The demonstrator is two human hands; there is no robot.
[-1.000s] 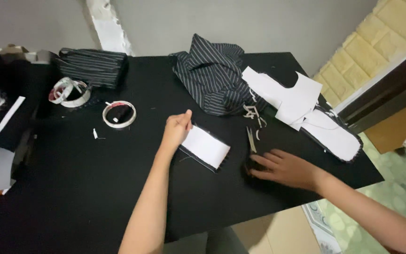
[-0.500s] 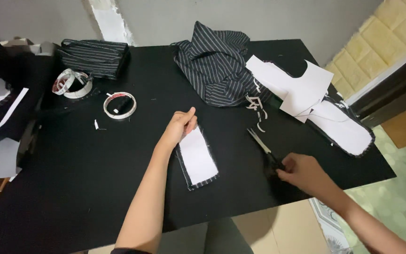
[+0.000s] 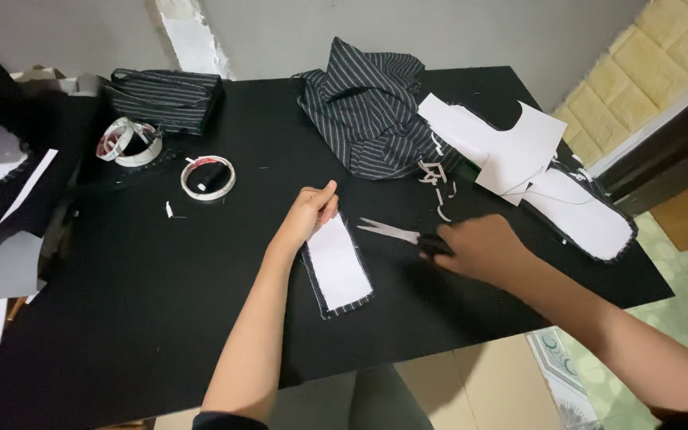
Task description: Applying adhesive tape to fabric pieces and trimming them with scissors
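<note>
My left hand [image 3: 309, 213] presses on the far end of a narrow white paper pattern lying on a strip of dark striped fabric [image 3: 338, 267] on the black table [image 3: 161, 310]. My right hand [image 3: 479, 248] grips the black handles of a pair of scissors [image 3: 396, 232]. The scissors lie low over the table with their blades pointing left towards the strip, a short gap from its right edge.
A heap of striped fabric [image 3: 372, 107] lies at the back, with white paper pieces [image 3: 503, 143] and a fabric-backed pattern [image 3: 583, 211] to its right. A tape roll [image 3: 208, 177], a coiled measuring tape [image 3: 127, 142] and a folded striped bundle [image 3: 165, 95] sit at the left.
The strip with its paper pattern has turned from slanting to lying lengthwise towards me. My right hand has taken up the scissors and brought them left, closer to the strip.
</note>
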